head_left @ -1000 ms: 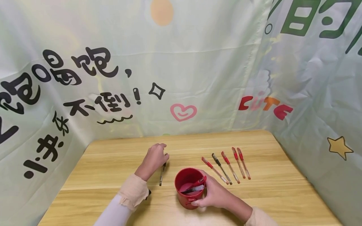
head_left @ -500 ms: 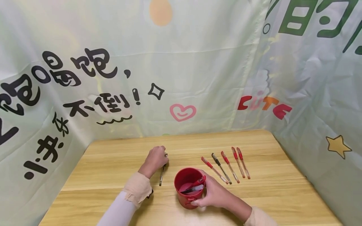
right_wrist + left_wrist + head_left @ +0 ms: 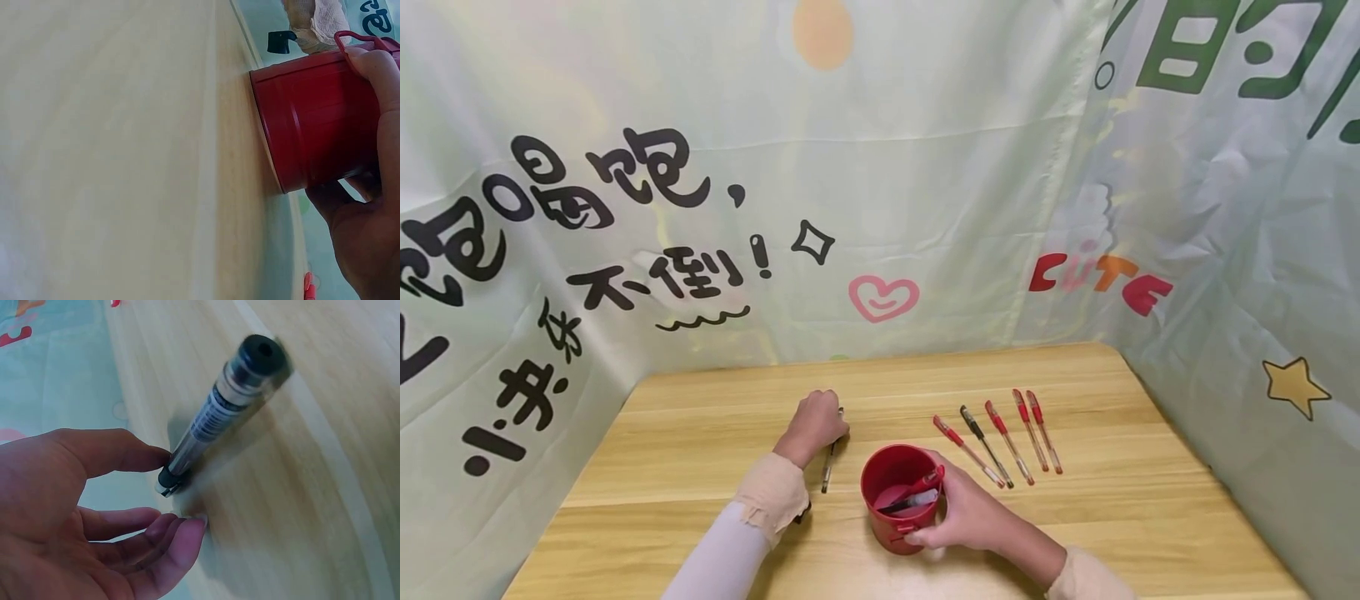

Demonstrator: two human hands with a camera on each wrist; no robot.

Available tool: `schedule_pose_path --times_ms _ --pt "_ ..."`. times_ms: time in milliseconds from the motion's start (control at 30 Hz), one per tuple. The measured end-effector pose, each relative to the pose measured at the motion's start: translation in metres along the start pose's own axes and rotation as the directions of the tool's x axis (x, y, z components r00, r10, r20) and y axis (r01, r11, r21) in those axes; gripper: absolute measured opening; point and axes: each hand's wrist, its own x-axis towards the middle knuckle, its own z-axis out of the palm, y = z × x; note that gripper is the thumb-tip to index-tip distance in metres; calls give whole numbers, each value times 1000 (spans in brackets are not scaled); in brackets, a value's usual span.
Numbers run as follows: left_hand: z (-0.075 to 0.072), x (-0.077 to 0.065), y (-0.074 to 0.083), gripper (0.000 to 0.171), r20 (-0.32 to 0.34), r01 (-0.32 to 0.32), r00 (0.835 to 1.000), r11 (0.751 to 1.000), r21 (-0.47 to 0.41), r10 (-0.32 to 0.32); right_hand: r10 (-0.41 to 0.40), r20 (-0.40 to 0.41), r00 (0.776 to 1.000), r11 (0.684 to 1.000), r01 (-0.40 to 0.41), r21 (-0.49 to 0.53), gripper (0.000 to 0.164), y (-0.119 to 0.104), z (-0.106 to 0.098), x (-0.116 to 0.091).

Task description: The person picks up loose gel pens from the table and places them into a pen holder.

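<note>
My left hand is at the capped far end of a black gel pen that lies on the table, left of the bucket. In the left wrist view, the thumb touches the pen near its cap, while the other fingers bend below with a gap between them and the pen. My right hand grips a small red metal bucket from its right side, thumb by the handle. Inside the bucket lean a red pen and a clear-barrelled pen.
Right of the bucket, several capped gel pens lie roughly side by side, among them a black pen and a red pen. The wooden table ends at the back against a printed cloth, which also hangs along both sides.
My left hand has come down slightly and toward the right onto the pen's cap end, its fingers drawing in. The right hand and the bucket stay in place.
</note>
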Motion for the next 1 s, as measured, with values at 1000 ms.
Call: schedule_pose_path --times_ms 1000 --pt "5 -2 -3 46 15 2 1000 995 -99 0 6 -6 1000 1000 -6 18 90 2 2 -1"
